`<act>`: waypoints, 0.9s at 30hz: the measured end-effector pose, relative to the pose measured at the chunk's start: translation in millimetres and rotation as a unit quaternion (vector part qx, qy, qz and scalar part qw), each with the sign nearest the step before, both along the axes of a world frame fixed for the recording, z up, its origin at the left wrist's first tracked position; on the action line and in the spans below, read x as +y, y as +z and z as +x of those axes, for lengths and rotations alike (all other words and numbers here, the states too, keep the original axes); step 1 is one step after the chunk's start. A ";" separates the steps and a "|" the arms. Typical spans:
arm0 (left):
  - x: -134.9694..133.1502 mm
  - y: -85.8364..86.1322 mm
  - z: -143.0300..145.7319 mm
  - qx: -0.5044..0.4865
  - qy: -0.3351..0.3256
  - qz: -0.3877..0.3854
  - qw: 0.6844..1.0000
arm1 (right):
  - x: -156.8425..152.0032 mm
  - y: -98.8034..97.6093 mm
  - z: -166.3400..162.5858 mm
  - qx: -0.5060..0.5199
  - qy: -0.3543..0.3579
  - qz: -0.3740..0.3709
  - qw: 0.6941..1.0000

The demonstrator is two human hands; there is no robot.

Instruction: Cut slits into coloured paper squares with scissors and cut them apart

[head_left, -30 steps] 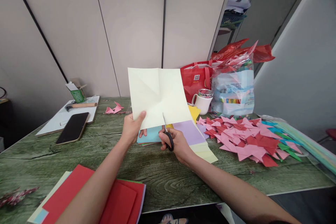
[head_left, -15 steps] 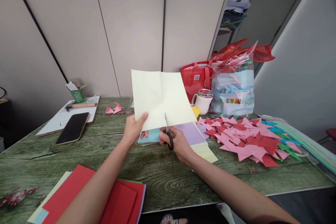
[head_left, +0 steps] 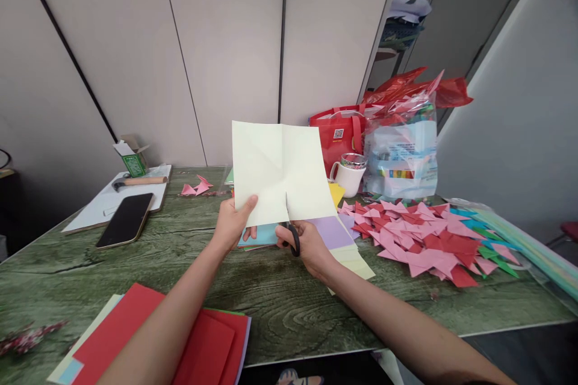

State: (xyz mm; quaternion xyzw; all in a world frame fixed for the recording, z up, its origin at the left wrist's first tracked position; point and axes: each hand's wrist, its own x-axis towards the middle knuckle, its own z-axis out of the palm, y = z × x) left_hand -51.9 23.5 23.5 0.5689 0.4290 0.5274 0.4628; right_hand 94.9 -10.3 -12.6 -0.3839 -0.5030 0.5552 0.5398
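Observation:
My left hand (head_left: 232,222) pinches the lower left edge of a pale yellow creased paper sheet (head_left: 280,171), holding it upright above the table. My right hand (head_left: 307,243) grips black-handled scissors (head_left: 291,231), whose blades point up into the sheet's bottom edge along the middle crease. Under both hands lies a stack of coloured sheets (head_left: 334,234), with blue, purple and yellow showing.
A heap of pink and red folded triangles (head_left: 419,237) lies to the right. A white mug (head_left: 350,174), red bag (head_left: 338,135) and plastic bag (head_left: 401,150) stand behind. A phone (head_left: 126,219), hammer (head_left: 138,181) and small box (head_left: 130,159) are left; red sheets (head_left: 180,343) lie near.
The sheet has shifted a little to the right and lower, and the scissors blades have moved further up into its bottom edge.

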 end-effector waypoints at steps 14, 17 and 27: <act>0.3 0.1 0.1 -0.002 0.003 0.005 1.000 | 0.0 -1.9 1.4 0.019 0.000 -0.026 0.999; 0.3 0.1 0.4 -0.005 0.003 0.007 1.000 | 1.2 -4.2 1.3 0.026 0.000 -0.030 0.999; 0.1 -0.2 0.2 -0.008 -0.003 0.009 1.000 | 0.1 -2.4 1.2 0.017 -0.006 -0.030 0.999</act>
